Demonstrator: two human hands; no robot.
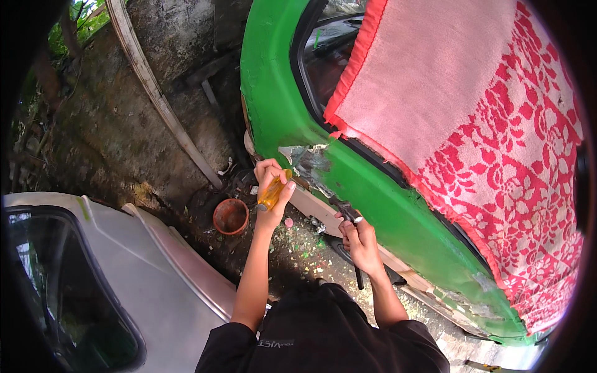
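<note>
Above the dark shirt (323, 339), a hammer (343, 208) and a yellow-handled tool (271, 196).
The right hand (360, 241) grasps the hammer, the left hand (266, 174) the yellow-handled tool, near the peeling patch (316, 163) on the green car (392, 208). A badly aimed blow could glance onto the left hand.

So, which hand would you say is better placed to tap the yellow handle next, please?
Probably the right hand: it grips the hammer close below its head, while the left hand is wrapped around the yellow handle itself.
</note>
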